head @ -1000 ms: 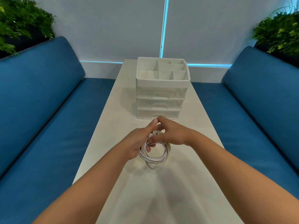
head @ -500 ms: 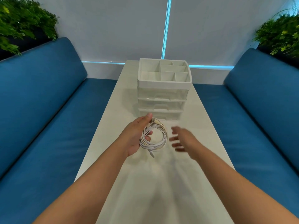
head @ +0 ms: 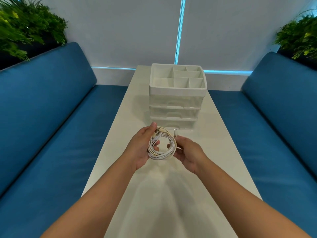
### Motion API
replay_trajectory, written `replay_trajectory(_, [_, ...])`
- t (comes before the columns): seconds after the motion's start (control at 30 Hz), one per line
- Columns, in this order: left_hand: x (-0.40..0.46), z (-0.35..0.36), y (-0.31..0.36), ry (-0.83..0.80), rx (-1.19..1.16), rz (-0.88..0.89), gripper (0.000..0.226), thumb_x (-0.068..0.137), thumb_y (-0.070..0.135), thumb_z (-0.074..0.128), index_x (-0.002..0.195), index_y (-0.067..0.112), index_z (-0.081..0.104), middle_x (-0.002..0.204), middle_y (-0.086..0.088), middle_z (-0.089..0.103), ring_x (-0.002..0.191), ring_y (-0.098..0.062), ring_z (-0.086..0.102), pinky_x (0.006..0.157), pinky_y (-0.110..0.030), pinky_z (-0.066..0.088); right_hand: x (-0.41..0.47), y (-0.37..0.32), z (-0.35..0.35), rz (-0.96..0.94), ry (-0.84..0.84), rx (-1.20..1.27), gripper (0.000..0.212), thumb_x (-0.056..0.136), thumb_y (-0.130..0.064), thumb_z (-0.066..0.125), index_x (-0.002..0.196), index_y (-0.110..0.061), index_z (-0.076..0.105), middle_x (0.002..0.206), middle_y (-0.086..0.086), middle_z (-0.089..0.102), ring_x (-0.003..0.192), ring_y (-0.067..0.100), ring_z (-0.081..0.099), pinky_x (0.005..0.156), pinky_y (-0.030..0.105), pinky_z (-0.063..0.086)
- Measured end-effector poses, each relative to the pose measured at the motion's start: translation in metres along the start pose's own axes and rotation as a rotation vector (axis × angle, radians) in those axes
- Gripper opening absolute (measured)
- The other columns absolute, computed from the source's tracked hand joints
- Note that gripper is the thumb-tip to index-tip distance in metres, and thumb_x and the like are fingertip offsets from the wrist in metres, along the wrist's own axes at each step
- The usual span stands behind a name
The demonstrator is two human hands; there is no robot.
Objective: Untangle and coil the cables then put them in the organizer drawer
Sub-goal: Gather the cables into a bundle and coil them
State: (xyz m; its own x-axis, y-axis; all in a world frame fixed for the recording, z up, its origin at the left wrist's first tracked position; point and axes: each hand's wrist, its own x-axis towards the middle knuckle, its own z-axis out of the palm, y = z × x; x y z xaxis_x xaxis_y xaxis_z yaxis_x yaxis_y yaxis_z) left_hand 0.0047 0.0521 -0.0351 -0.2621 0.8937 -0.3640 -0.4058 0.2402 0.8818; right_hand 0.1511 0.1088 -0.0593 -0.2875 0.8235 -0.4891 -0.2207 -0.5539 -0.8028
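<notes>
A coil of white cables (head: 163, 154) hangs above the white table (head: 223, 165), just in front of the organizer (head: 176, 100). My left hand (head: 142, 148) grips the coil's left side, thumb on top beside several plugs. My right hand (head: 188, 152) holds the coil's right side, and one plug end (head: 175, 133) sticks up above its fingers. The organizer is a white plastic unit with a divided top tray and three drawers, all shut.
Blue sofas (head: 51, 126) run along both sides of the narrow table. Green plants (head: 25, 28) stand behind each sofa back. A white wall with a cyan light strip (head: 180, 31) closes the far end.
My right hand let go of the coil and swung out to the right, then came back and took the coil's right side again. The coil stayed in my left hand.
</notes>
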Motion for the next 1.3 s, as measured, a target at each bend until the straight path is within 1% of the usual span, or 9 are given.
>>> replay_trajectory(0.2, [0.0, 0.0, 0.001, 0.014, 0.021, 0.032, 0.038, 0.094, 0.046, 0.059, 0.115, 0.014, 0.064, 0.094, -0.001, 0.064, 0.079, -0.015, 0.058, 0.062, -0.027, 0.047, -0.016, -0.015, 0.0, -0.186, -0.076, -0.069, 0.014, 0.099, -0.018, 0.052, 0.105, -0.014, 0.064, 0.086, 0.0, 0.066, 0.075, 0.018, 0.061, 0.075, 0.034, 0.052])
replay_trajectory(0.33, [-0.001, 0.002, 0.002, 0.041, 0.066, 0.051, 0.035, 0.094, 0.045, 0.059, 0.113, 0.016, 0.064, 0.099, -0.002, 0.067, 0.082, -0.015, 0.06, 0.064, -0.027, 0.049, -0.024, -0.022, 0.002, -0.248, -0.169, -0.202, 0.013, 0.099, -0.019, 0.052, 0.096, -0.017, 0.064, 0.092, -0.001, 0.066, 0.078, 0.016, 0.062, 0.072, 0.03, 0.054])
replay_trajectory(0.4, [-0.001, 0.001, 0.002, 0.048, 0.08, 0.071, 0.033, 0.094, 0.045, 0.06, 0.111, 0.017, 0.065, 0.098, -0.002, 0.068, 0.081, -0.016, 0.062, 0.064, -0.028, 0.05, -0.025, -0.024, 0.003, -0.262, -0.2, -0.283, 0.013, 0.1, -0.02, 0.051, 0.098, -0.016, 0.063, 0.093, -0.001, 0.069, 0.077, 0.013, 0.064, 0.068, 0.029, 0.055])
replay_trajectory(0.53, [0.0, 0.0, 0.0, 0.022, 0.118, 0.128, 0.031, 0.089, 0.046, 0.065, 0.107, 0.02, 0.068, 0.103, -0.007, 0.073, 0.085, -0.024, 0.065, 0.073, -0.037, 0.053, -0.024, -0.027, 0.008, -0.242, -0.143, -0.34, 0.017, 0.101, -0.021, 0.047, 0.104, -0.011, 0.06, 0.092, 0.004, 0.07, 0.077, 0.02, 0.068, 0.06, 0.029, 0.053])
replay_trajectory(0.67, [0.0, 0.003, 0.001, -0.023, 0.147, 0.172, 0.023, 0.09, 0.042, 0.067, 0.101, 0.022, 0.069, 0.096, -0.005, 0.073, 0.081, -0.024, 0.063, 0.066, -0.036, 0.05, -0.024, -0.03, 0.012, -0.25, -0.088, -0.337, 0.014, 0.099, -0.019, 0.05, 0.102, -0.01, 0.061, 0.086, 0.006, 0.069, 0.07, 0.019, 0.066, 0.058, 0.028, 0.052])
replay_trajectory(0.9, [0.003, 0.004, 0.005, 0.104, 0.126, 0.213, 0.021, 0.091, 0.04, 0.066, 0.098, 0.02, 0.068, 0.086, -0.001, 0.072, 0.068, -0.018, 0.063, 0.059, -0.031, 0.049, -0.024, -0.03, 0.008, -0.319, -0.262, -0.29, 0.013, 0.099, -0.018, 0.051, 0.104, -0.014, 0.062, 0.106, 0.006, 0.072, 0.086, 0.019, 0.067, 0.071, 0.028, 0.055])
replay_trajectory(1.07, [0.004, 0.004, 0.004, 0.169, 0.173, 0.198, 0.027, 0.093, 0.043, 0.063, 0.104, 0.019, 0.067, 0.092, -0.004, 0.072, 0.067, -0.016, 0.063, 0.052, -0.026, 0.048, -0.022, -0.033, 0.007, -0.39, -0.286, -0.436, 0.013, 0.093, -0.009, 0.056, 0.097, -0.006, 0.068, 0.101, 0.018, 0.07, 0.087, 0.027, 0.065, 0.081, 0.038, 0.054])
replay_trajectory(1.2, [0.003, 0.005, 0.003, 0.184, 0.179, 0.191, 0.027, 0.094, 0.044, 0.061, 0.106, 0.019, 0.066, 0.09, -0.003, 0.072, 0.066, -0.015, 0.063, 0.052, -0.025, 0.048, -0.024, -0.034, 0.009, -0.444, -0.279, -0.49, 0.014, 0.089, -0.01, 0.064, 0.096, 0.0, 0.072, 0.105, 0.009, 0.073, 0.091, 0.028, 0.07, 0.083, 0.04, 0.057])
replay_trajectory(1.3, [0.003, 0.004, 0.003, 0.146, 0.166, 0.161, 0.028, 0.094, 0.045, 0.061, 0.106, 0.019, 0.065, 0.088, -0.001, 0.071, 0.069, -0.015, 0.064, 0.053, -0.025, 0.047, -0.024, -0.037, 0.007, -0.421, -0.287, -0.516, 0.015, 0.085, -0.009, 0.07, 0.095, 0.003, 0.07, 0.108, 0.008, 0.072, 0.085, 0.026, 0.071, 0.082, 0.039, 0.056])
